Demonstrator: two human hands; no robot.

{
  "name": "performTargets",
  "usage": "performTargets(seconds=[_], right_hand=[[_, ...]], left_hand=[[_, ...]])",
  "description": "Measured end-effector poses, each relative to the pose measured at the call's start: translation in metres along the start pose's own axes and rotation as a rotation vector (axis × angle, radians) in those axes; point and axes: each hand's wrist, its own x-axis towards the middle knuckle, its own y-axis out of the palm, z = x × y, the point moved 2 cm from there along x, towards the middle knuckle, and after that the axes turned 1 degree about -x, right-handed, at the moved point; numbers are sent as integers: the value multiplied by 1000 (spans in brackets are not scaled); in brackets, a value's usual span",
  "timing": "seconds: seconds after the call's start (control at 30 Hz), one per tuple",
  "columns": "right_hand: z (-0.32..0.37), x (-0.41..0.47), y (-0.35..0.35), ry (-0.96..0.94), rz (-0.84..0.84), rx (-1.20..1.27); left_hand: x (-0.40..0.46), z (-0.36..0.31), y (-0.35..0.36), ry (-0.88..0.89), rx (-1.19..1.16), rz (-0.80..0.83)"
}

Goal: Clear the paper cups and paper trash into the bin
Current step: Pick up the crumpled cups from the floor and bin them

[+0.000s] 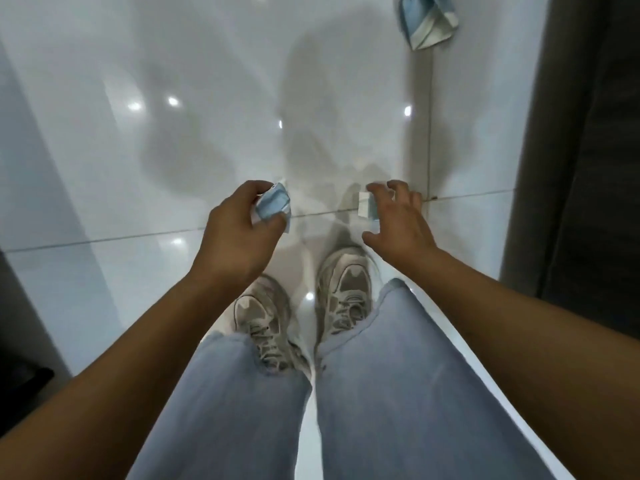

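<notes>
Paper scrap (272, 204), crumpled, blue and white: pinched in left hand (235, 233) grip above floor (104, 150). Right hand (398, 216) spread, fingers touching second scrap (366, 202). Third piece (427, 20) at floor's far right edge. Light, soft, crushable; pinch anywhere.

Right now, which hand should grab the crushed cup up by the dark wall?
Right hand, probably. The crushed blue-and-white paper cup lies on its side of the tiled floor. The left hand already grips crumpled paper.
</notes>
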Motion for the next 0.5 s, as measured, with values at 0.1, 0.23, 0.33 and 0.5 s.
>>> performTargets(seconds=[0.1,0.23,0.33,0.5], right_hand=[[-8,14,21,-42,-78,-107],[-14,14,24,-80,-169,-133],[-8,-1,10,-81,-115,-102],[22,-59,-60,-127,-150,14]], left_hand=[[11,17,20,-15,12,19],[12,21,30,-47,27,50],[5,6,22,-50,26,43],[-32,-50,-12,-25,21,37]])
